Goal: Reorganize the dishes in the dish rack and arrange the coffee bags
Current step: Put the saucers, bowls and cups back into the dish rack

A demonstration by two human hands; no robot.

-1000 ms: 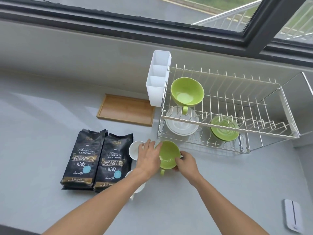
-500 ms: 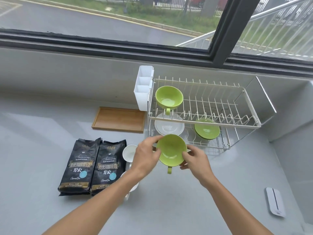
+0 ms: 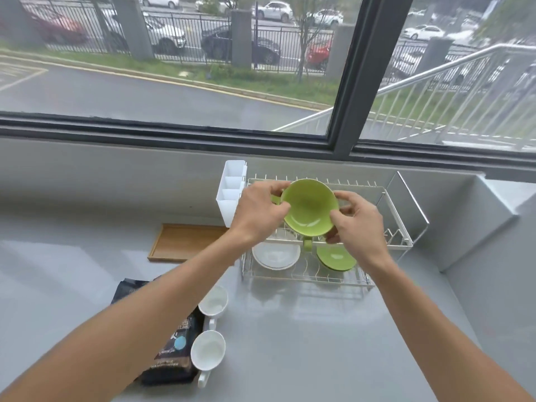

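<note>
I hold a green cup with both hands over the upper tier of the white wire dish rack. My left hand grips its left rim and my right hand its right rim; the handle points down toward me. A sliver of a second green cup shows behind my left hand. On the lower tier lie white saucers and a green saucer. Two black coffee bags lie on the counter, mostly hidden under my left forearm.
Two white cups stand on the grey counter right of the bags. A white cutlery holder hangs on the rack's left end. A wooden tray lies left of the rack. A window runs behind.
Both hands lifted the green cup off the counter and carried it up and away, to above the rack's upper tier. The camera tilted up toward the window.
</note>
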